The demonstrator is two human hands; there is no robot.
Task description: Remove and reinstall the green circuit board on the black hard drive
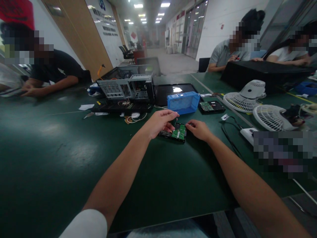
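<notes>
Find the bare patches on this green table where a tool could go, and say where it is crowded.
Widest: the table left of the left hand, from the computer case to the near edge. Smaller: between both forearms, nearer than the hard drive. Crowded: around the blue box, and right, among cables and fans.

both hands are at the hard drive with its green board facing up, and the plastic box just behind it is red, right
Not quite. In the head view the plastic box just behind the hard drive is blue, not red. The rest holds: the left hand and the right hand are both at the drive, with its green board facing up.
</notes>
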